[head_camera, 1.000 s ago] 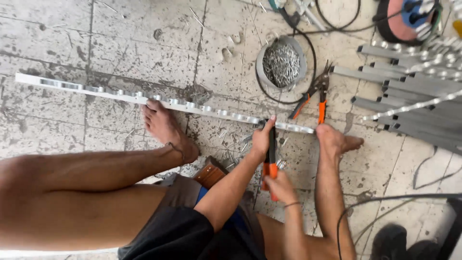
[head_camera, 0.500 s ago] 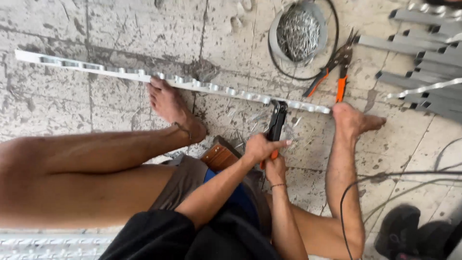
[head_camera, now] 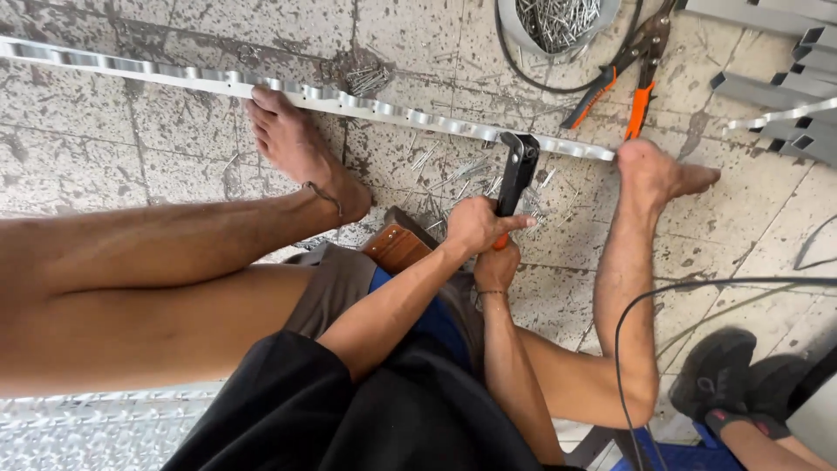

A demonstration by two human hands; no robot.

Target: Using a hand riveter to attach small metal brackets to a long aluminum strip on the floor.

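Note:
A long, notched, shiny metal strip [head_camera: 392,109] lies across the tiled floor. My bare left foot [head_camera: 292,144] presses on it and my right foot [head_camera: 654,170] rests at its right end. A black hand tool [head_camera: 519,161] with an orange handle stands with its jaws on the strip between my feet. My left hand [head_camera: 475,225] is wrapped around the handle near the top. Just below it, my right hand [head_camera: 497,266] grips the handle's lower end.
Orange-handled snips [head_camera: 629,74] lie beyond the strip beside a round container of nails [head_camera: 558,17]. Loose nails [head_camera: 445,166] are scattered near the tool. Grey metal channels [head_camera: 767,87] are stacked top right. A black cable [head_camera: 697,288], black shoes [head_camera: 724,375] and an embossed metal sheet [head_camera: 87,427] are nearby.
My left hand has left the strip and closed on the tool's handle above my right hand. The tool's jaws now sit on the strip, and the view has moved closer.

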